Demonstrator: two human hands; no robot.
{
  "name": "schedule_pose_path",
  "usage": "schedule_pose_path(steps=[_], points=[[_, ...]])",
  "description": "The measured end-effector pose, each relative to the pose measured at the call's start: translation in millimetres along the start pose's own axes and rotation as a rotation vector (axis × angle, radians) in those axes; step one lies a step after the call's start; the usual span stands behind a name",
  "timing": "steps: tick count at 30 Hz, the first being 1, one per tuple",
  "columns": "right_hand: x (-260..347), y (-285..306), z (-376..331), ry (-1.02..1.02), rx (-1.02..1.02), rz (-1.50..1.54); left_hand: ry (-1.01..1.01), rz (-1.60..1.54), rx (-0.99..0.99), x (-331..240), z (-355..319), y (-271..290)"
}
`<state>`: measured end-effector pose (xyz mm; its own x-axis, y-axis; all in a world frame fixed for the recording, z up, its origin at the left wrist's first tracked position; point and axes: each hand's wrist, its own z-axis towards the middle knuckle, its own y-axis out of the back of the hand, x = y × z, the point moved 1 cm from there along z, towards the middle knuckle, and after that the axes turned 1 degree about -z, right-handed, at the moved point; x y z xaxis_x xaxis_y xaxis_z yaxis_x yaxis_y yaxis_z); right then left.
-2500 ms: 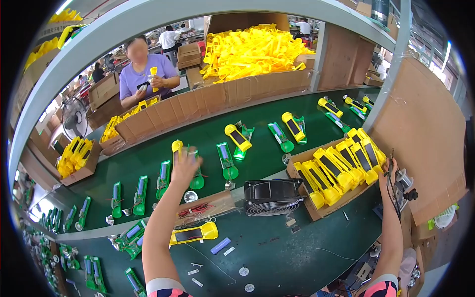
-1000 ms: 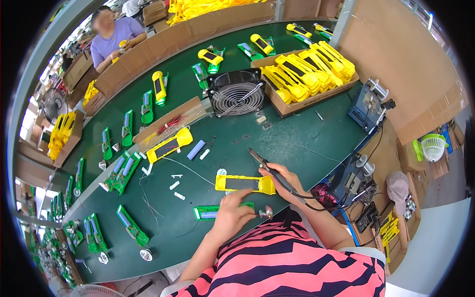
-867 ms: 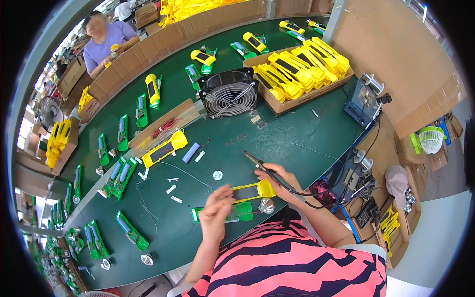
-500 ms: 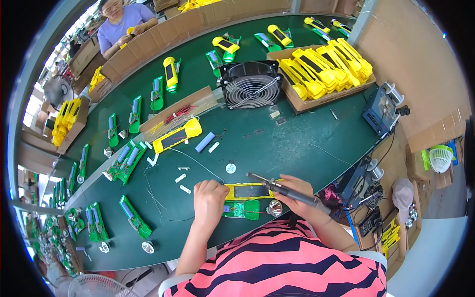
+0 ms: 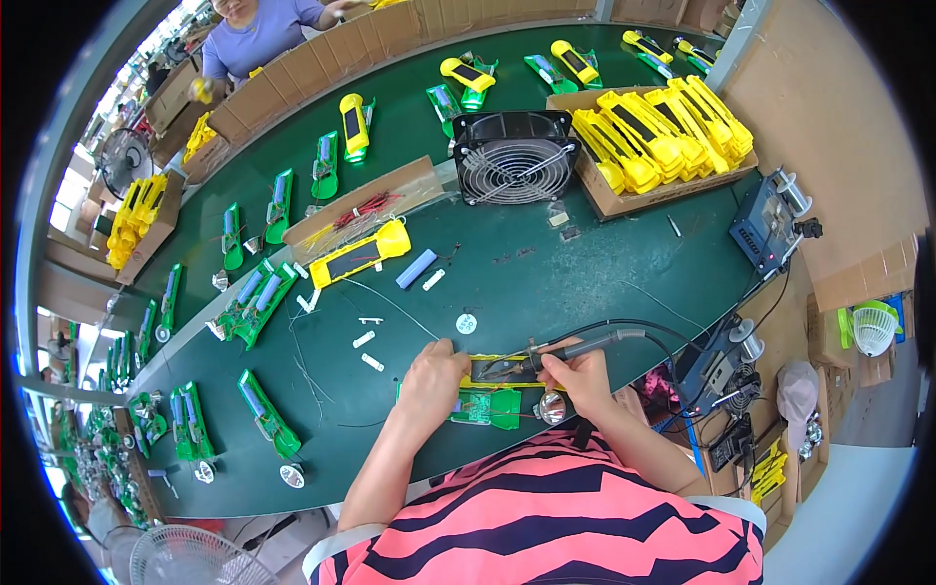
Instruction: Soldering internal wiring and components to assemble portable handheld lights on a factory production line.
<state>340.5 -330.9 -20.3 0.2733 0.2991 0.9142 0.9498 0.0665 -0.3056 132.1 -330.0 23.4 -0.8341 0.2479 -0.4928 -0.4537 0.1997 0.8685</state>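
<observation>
My right hand (image 5: 577,373) grips a soldering iron (image 5: 597,343), its front end pointing left over a yellow casing (image 5: 480,359) with a dark panel. At the casing's left end is my left hand (image 5: 434,383), fingers closed; a thin wire runs up to them, but what they pinch is hidden. Just below the yellow casing lies a green casing (image 5: 505,409) with a circuit board, partly behind my left hand. A shiny round reflector (image 5: 551,407) sits at its right end, under my right hand.
A black fan (image 5: 515,161) stands beyond my hands, beside a carton of yellow casings (image 5: 673,136). Another yellow casing (image 5: 361,253) and a blue battery cell (image 5: 416,269) lie left of centre. Green casings (image 5: 268,414) spread leftward. Soldering stations (image 5: 765,224) line the right; a co-worker (image 5: 258,39) sits opposite.
The soldering iron has swung from pointing up-left to lying lower over the yellow casing's panel. My left hand stays at the casing's left end. Opposite, the co-worker's arms have moved apart.
</observation>
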Motion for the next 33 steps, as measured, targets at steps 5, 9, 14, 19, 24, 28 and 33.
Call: schedule_pose_path(steps=[5,9,14,19,24,28,33], points=[[-4,-2,0,-0.010,-0.002,-0.057,0.005,0.025,0.003,-1,0,0],[-4,0,1,0.009,0.002,-0.075,0.008,0.045,0.002,-2,1,-2],[-4,3,0,0.030,0.039,-0.133,-0.014,0.078,0.014,-1,3,-2],[3,6,-8,0.155,0.006,-0.089,0.003,0.093,0.013,-2,4,-3],[41,11,-28,0.520,0.022,-0.633,0.015,0.140,0.022,-2,2,-3],[28,23,-29,0.632,-0.086,-0.712,0.001,0.135,-0.007,-7,5,-2],[28,31,-26,0.550,0.134,-0.870,0.000,0.146,-0.022,-7,5,-2]])
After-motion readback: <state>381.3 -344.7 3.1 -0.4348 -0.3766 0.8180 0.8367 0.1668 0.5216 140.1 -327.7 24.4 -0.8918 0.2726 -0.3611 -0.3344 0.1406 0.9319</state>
